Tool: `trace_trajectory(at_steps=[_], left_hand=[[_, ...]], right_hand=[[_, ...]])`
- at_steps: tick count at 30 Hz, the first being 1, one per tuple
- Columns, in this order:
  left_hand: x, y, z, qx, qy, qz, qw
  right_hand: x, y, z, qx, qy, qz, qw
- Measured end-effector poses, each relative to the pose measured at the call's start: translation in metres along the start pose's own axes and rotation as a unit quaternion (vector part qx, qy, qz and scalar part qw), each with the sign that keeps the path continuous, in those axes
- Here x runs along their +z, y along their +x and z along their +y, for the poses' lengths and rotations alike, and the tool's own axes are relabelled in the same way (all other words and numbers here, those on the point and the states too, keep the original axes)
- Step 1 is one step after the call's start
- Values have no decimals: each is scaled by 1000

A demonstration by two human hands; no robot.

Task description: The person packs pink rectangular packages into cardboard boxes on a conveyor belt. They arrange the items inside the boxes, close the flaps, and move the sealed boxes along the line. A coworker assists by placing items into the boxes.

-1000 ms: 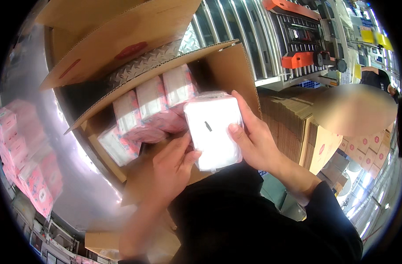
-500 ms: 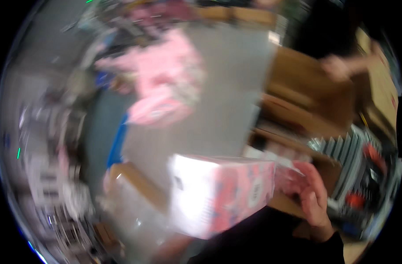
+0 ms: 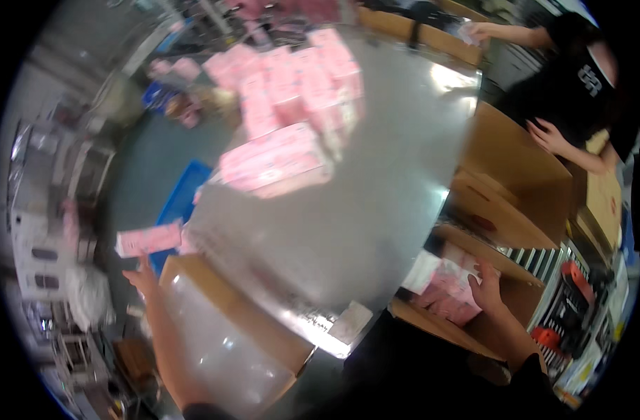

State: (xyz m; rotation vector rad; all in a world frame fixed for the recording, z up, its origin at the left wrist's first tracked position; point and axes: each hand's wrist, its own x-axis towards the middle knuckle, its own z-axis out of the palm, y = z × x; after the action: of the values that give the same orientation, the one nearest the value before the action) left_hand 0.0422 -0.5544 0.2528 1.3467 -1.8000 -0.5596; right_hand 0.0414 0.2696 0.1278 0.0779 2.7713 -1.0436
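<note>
My left hand (image 3: 143,278) is stretched out at the left with its fingers apart. Just beyond its fingertips is a pink-and-white soft pack (image 3: 150,239), over the edge of a blue tray (image 3: 183,189); whether the fingers touch it is unclear. At the lower right, my right hand (image 3: 486,288) reaches into an open cardboard box (image 3: 432,327). Its spread fingers lie against the end of a pink plastic-wrapped pack (image 3: 446,288) inside. More pink packs (image 3: 274,157) lie grouped on the metal table (image 3: 320,224).
A carton with clear plastic film (image 3: 229,336) stands at the near left. Another open carton (image 3: 509,182) is beside the table's right edge, above a roller conveyor (image 3: 526,259). A co-worker in black (image 3: 572,91) stands at the far right. Red-and-black tools (image 3: 575,280) lie nearby.
The large pink-and-white pack that was between my hands is now down in the box at the right. My left hand has swung out to the left, and the view has steadied.
</note>
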Motion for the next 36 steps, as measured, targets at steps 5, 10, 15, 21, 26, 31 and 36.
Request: trace_trajectory(at_steps=[5, 10, 15, 21, 26, 31, 36], left_hand=[[115, -225, 121, 479, 39, -362, 799], [233, -254, 161, 643, 158, -221, 716], [192, -241, 115, 618, -124, -324, 706], [13, -286, 39, 440, -133, -329, 825], [-59, -461, 36, 406, -153, -550, 714], [-126, -556, 87, 486, -254, -725, 416], [-128, -597, 128, 531, -314, -739, 271]], right_hand=[[6, -34, 38, 40, -9, 23, 999], [11, -24, -38, -11, 29, 12, 999], [-2, -55, -74, 43, 147, 24, 988], [20, -83, -180, 108, 637, -149, 748], [-16, -111, -184, 16, 755, -52, 653], [-30, -178, -116, 129, 858, 86, 489], [-131, -242, -47, 186, 651, 222, 701]])
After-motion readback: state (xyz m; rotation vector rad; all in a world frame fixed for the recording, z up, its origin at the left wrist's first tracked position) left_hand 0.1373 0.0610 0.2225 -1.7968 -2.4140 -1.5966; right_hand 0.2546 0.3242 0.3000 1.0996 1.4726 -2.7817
